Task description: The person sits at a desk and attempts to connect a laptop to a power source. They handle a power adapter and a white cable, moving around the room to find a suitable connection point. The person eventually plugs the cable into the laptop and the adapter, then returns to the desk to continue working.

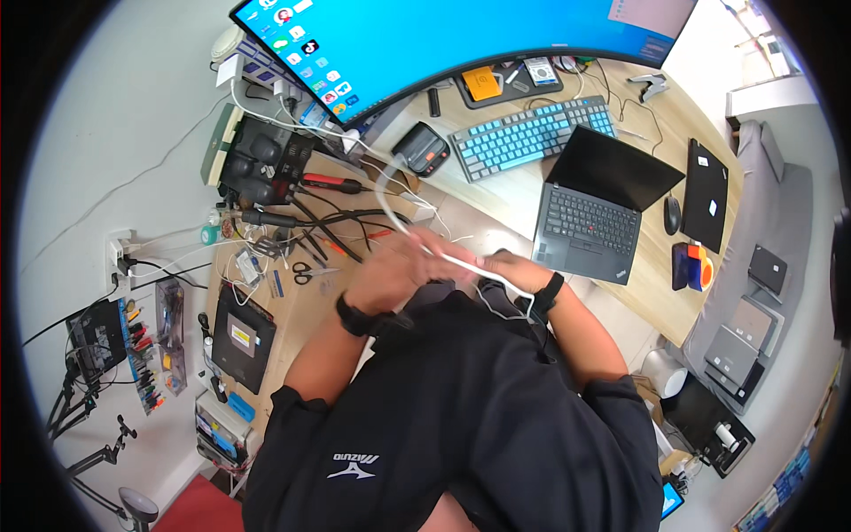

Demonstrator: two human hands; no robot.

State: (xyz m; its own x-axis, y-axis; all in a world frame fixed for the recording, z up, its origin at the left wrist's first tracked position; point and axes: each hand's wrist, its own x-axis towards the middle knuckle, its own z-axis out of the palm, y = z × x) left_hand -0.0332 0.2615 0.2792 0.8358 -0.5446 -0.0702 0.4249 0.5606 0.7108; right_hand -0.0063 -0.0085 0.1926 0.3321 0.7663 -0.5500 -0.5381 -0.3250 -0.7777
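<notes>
My left hand (397,273) is over my lap, smeared by motion, with its fingers closed around a white cable (483,268). Close to its right, my right hand (519,271) is also closed, with the cable at its fingers; the fingertips are mostly hidden. From the desk by the monitor the cable arcs down to my left hand, crosses to the right one and loops by that wrist. Each wrist wears a black band. Just ahead of my right hand stands an open black laptop (589,226) at the desk's near edge.
A curved monitor (479,35), a blue-and-grey keyboard (532,137) and a small black box (421,149) stand on the desk ahead. On the left side table lie scissors (310,274), tools, loose wires and a closed laptop (241,337). A mouse (673,215) lies right of the laptop.
</notes>
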